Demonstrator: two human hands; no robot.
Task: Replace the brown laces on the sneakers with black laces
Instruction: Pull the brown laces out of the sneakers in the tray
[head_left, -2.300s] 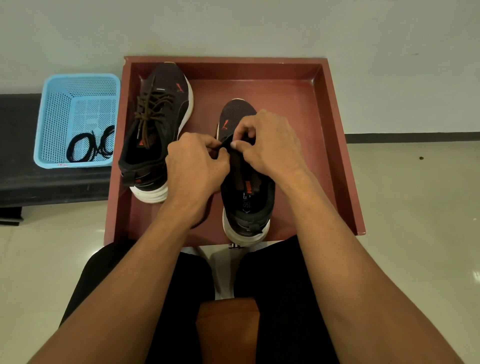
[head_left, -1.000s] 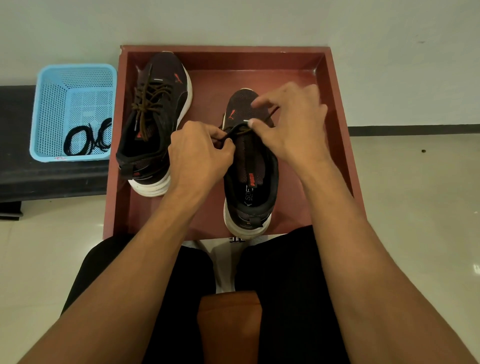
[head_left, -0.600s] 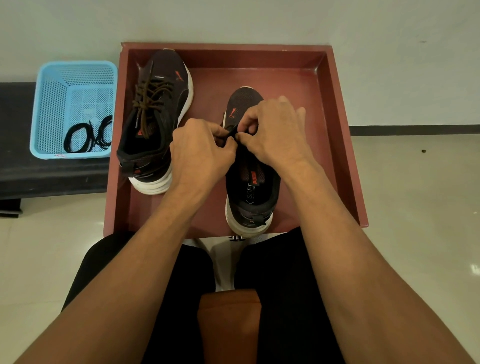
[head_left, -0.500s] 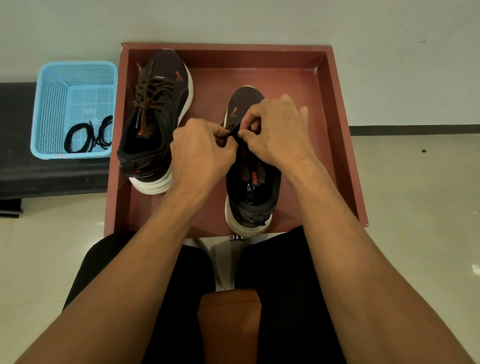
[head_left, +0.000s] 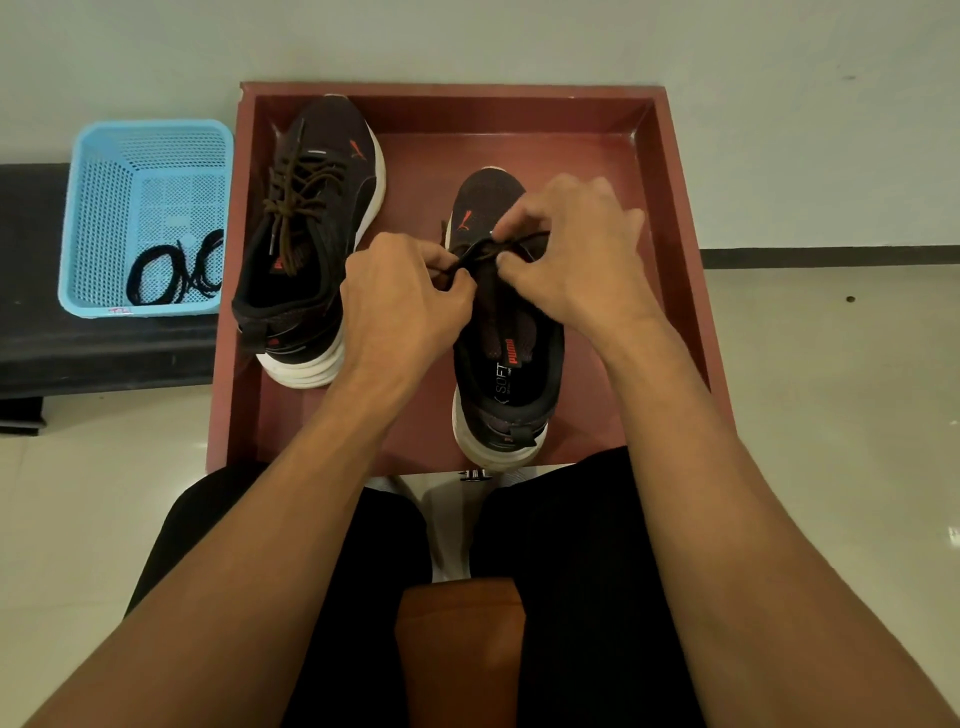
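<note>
right hand (head_left: 571, 260) higher now; with left hand (head_left: 400, 306), pinching one lace (head_left: 480, 249); two sneakers (head_left: 332, 171) (head_left: 511, 374)

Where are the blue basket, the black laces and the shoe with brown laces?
blue basket (head_left: 156, 150): head view, on its far mesh wall.
black laces (head_left: 190, 281): head view, where the loops cross.
shoe with brown laces (head_left: 306, 218): head view, on its laced middle.

1. L grip (head_left: 400, 296) & R grip (head_left: 571, 260): bare, as are both forearms to frame edge.
2. Black legwear (head_left: 571, 571) on both thighs, plain fabric.
3. Shorts or trousers: can't tell.
</note>
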